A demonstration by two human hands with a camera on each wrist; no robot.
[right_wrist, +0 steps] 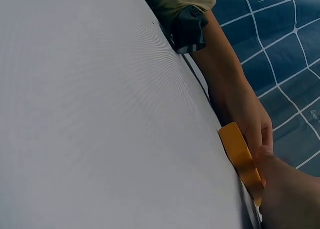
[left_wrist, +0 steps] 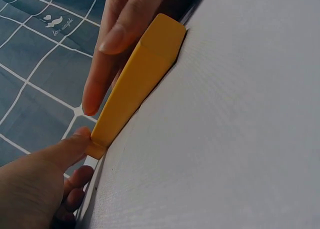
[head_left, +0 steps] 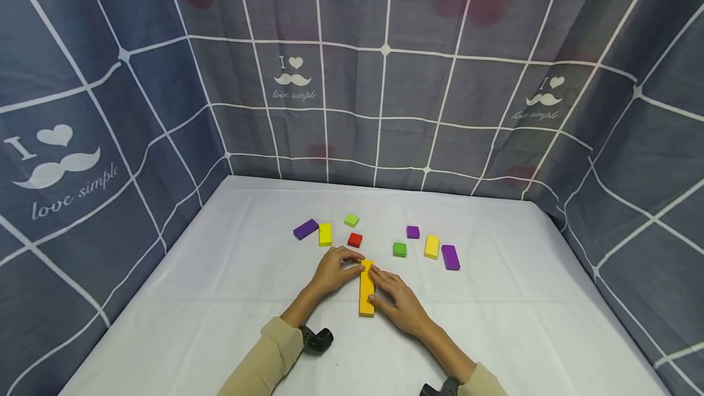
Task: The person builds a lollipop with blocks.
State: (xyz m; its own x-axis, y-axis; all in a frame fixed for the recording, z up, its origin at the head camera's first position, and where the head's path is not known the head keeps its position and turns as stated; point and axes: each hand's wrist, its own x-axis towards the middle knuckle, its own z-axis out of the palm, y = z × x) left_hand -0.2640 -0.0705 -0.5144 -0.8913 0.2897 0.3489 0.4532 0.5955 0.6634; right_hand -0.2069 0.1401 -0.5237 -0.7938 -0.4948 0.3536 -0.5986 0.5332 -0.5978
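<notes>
A long orange block [head_left: 366, 295] lies lengthwise on the white table between both hands. At its far end sits a small orange piece [head_left: 367, 263], parted from it by a seam. My left hand [head_left: 332, 271] pinches this far end, the thumb along its left side and the index finger at its far edge. In the left wrist view the left thumb [left_wrist: 75, 144] presses beside the seam. From the right, my right hand [head_left: 400, 301] touches the long block with fairly straight fingers, its thumb at the near half and its fingertips near the far end.
Beyond the hands on the left lie purple [head_left: 305, 229], yellow [head_left: 325, 234], lime [head_left: 352, 220] and red [head_left: 354, 240] blocks. To the right are a green block [head_left: 399, 250], a small purple one [head_left: 412, 232], a yellow one [head_left: 431, 247] and a longer purple one [head_left: 450, 257]. Grey checked curtains [head_left: 352, 78] surround the table.
</notes>
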